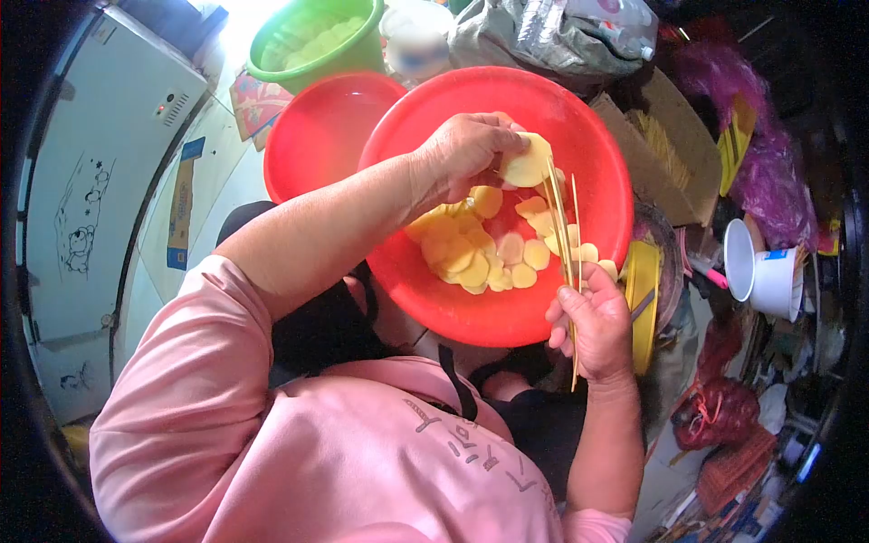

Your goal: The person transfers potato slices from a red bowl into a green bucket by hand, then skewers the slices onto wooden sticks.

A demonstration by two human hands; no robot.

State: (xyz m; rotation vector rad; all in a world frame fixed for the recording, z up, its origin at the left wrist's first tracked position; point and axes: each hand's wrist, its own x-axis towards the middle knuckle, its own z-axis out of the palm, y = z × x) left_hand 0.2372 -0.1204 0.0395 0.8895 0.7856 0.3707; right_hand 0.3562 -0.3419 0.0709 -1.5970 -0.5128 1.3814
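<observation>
The left hand (466, 149) was closed in a pinching grip on a pale yellow, round potato slice (527, 166), which was held between the fingertips. Just under that grip, the tips of a bundle of thin bamboo skewers (563, 226) were seen, touching or nearly touching the slice. The bundle was clasped near its lower end in the fist-like grip of the right hand (593, 328). Below both grips a heap of cut potato slices (480, 253) was spread in a large round red plastic basin (588, 127). Beyond the left grip, a smaller red plastic basin (317, 136) was set against the large one, and further out a green plastic bucket (335, 65) was filled with pale slices. Well apart from the right grip, a white plastic cup (756, 262) was lying tilted among clutter.
</observation>
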